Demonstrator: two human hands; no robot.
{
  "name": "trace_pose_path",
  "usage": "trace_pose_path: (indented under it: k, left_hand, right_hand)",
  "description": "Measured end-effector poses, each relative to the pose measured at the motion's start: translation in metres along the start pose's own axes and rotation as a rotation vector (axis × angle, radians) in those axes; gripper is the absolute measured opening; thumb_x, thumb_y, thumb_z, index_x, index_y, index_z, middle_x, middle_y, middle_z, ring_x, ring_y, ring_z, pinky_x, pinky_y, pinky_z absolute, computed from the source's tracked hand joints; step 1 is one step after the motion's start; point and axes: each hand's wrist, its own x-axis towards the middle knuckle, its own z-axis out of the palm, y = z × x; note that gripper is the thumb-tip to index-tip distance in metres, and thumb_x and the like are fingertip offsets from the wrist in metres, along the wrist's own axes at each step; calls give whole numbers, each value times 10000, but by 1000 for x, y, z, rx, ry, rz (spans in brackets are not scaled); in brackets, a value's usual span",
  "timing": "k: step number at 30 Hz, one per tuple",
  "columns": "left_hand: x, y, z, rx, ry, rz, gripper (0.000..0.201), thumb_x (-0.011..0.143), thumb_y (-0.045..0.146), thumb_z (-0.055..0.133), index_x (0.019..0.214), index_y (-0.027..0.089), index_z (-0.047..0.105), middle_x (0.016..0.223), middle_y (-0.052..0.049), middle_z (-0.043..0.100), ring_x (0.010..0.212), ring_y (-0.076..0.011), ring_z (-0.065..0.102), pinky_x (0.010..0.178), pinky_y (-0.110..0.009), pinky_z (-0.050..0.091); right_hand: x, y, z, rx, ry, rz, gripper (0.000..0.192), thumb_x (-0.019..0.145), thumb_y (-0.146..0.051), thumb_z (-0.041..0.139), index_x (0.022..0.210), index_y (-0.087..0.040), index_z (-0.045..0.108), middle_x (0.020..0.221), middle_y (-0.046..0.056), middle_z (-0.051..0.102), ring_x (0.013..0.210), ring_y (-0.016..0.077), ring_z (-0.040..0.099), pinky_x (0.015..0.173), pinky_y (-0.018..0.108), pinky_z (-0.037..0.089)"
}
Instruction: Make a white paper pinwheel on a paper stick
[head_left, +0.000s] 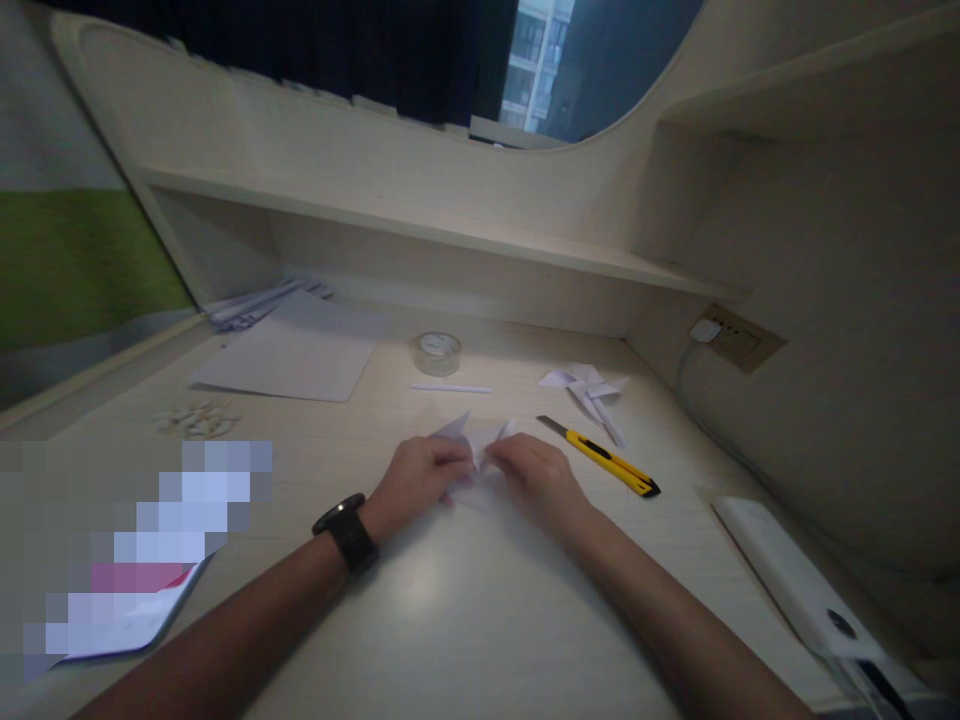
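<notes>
Item, as I read it: folded white paper (475,440) on desk (465,600), mid-crease. Left hand (424,470) and right hand (534,470) both apparently pinching it; next fold needs aligned edges.

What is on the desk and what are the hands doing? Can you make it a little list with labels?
left hand: pressing on the folded white paper, black watch on the wrist
right hand: on the same paper, close beside the left hand
right of the hands: yellow utility knife, blade out
behind the knife: white paper pinwheel
behind the hands: thin white stick, then a clear tape roll
far left: flat paper sheet
desk: pale wood
</notes>
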Motion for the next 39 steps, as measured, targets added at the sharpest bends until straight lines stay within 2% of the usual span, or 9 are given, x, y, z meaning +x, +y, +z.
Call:
trace_pose_path:
  k: [7,13,22,27,32,36,39]
  left_hand:
    - [0,-2,0,43,-10,17,204,799,273,559,710,144,690,671,-4,640,488,-95,578,391,-157,473]
    - [-1,-3,1,62,4,41,206,795,296,580,716,154,707,680,-2,643,497,-99,581,387,-159,466]
    - [-2,-1,1,98,26,64,193,795,285,584,718,167,715,663,5,630,500,-97,574,422,-167,445]
    - [-3,-1,2,82,-1,92,250,817,370,580,728,176,711,689,-1,642,537,-105,581,432,-170,447]
    - [-2,1,2,21,-4,63,200,808,290,561,732,162,694,695,-7,627,540,-109,576,409,-171,463]
    - [-2,0,3,-13,-4,36,191,794,276,560,720,153,685,687,-12,623,563,-120,580,412,-177,473]
    - [-2,0,4,-16,-11,40,194,797,280,555,727,153,684,698,-14,627,561,-117,579,418,-182,478]
  right_hand:
    - [2,-2,-4,-273,-83,-48,94,846,-106,528,842,-162,603,790,65,659,741,198,594,635,283,432]
    - [2,-4,-4,-350,-95,-54,119,891,-182,532,798,-157,602,732,56,638,694,192,581,602,284,399]
    - [3,-4,-3,-137,-49,-103,161,914,-140,453,882,-142,611,790,75,651,748,179,587,677,268,450]
    - [2,-2,-4,-129,-59,-99,152,912,-189,495,852,-157,631,744,66,660,692,173,595,626,268,453]
    - [0,4,-5,-41,27,-74,154,882,-152,506,975,-158,629,850,80,695,764,174,629,685,278,488]
    - [0,4,-5,-47,43,-72,174,858,-124,497,927,-173,648,867,80,691,802,177,633,710,278,494]
    - [1,1,-5,-72,8,-54,176,869,-139,485,902,-177,653,859,79,690,795,176,632,695,272,491]
